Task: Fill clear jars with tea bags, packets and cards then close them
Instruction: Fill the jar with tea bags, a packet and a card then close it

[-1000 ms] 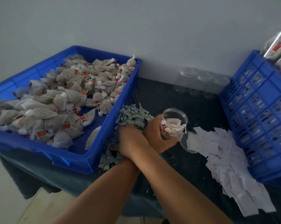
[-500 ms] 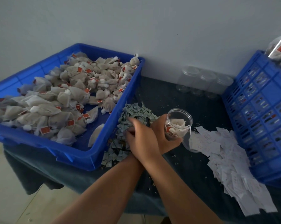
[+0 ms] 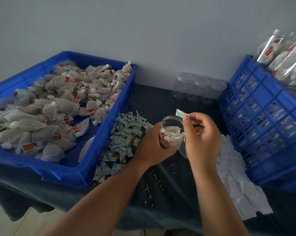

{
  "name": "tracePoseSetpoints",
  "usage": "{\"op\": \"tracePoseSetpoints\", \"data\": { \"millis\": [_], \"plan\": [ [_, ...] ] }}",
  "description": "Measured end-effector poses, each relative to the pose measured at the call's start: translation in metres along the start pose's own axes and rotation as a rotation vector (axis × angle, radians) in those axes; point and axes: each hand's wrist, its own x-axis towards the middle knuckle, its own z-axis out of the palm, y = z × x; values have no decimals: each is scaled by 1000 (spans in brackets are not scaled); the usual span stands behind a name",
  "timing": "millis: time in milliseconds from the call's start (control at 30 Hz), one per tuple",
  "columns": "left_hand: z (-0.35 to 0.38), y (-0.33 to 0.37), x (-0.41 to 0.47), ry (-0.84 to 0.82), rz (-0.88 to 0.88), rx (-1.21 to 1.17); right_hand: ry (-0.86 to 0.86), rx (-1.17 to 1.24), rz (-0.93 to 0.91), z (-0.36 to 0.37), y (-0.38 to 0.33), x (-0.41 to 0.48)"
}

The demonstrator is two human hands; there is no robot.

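Taking the held jar as the dial's centre, a blue tray (image 3: 86,169) lay from nine to ten o'clock, heaped with tea bags (image 3: 58,106) bearing red tags. Between tray and jar, at about nine o'clock, a pile of small green packets (image 3: 125,133) lay on the dark cloth (image 3: 169,193), touching the tray's wall.

The left forearm rose from seven o'clock, slanting up and to the right. The left hand (image 3: 150,147) gripped the clear jar (image 3: 171,132) from its left side, fingers curled round the wall, back of the hand towards the camera. The jar stood lidless and slightly tilted above the cloth, with a few tea bags and one red tag visible inside.

The right forearm came up from five o'clock, nearly straight. The right hand (image 3: 201,138), blurred, hung just beside the jar at three o'clock; its thumb and forefinger pinched a single packet (image 3: 180,113) just over the rim at one o'clock, the other fingers loosely curled.

At one o'clock, by the wall, stood empty jars (image 3: 195,89) with lids on. White cards (image 3: 232,176) spread from three to five o'clock. A blue crate (image 3: 263,125) stood at two to three o'clock, with filled jars (image 3: 288,60) lying on top.
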Motion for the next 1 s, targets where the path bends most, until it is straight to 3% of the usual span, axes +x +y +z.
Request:
{"op": "tracePoseSetpoints", "data": {
  "millis": [67, 167, 200, 333, 467, 600, 667, 833, 1000],
  "plan": [
    [6, -2, 1, 7, 23, -11, -35, -151, -36, -5, 18, 21],
    [9, -8, 4, 28, 25, -16, -331, -327, 66, -2, 40, 36],
    [8, -7, 3, 37, 26, 0, -339, -334, 91, -3, 45, 36],
    [10, -12, 6, 42, 53, 5, -68, -273, 191, -41, 66, 34],
    [8, -10, 4, 69, 84, 9, -412, -453, 534, -96, 103, 27],
    [8, -11, 5, 80, 108, 22, -465, -613, 634, -122, 134, 1],
    [9, -13, 6, 89, 103, 47, -486, -644, 641, -123, 144, -10],
    [9, -13, 5, 83, 96, 65, -337, -624, 479, -119, 158, -20],
    [8, -11, 5, 85, 98, 83, -319, -636, 464, -113, 160, -12]
  ]
}}
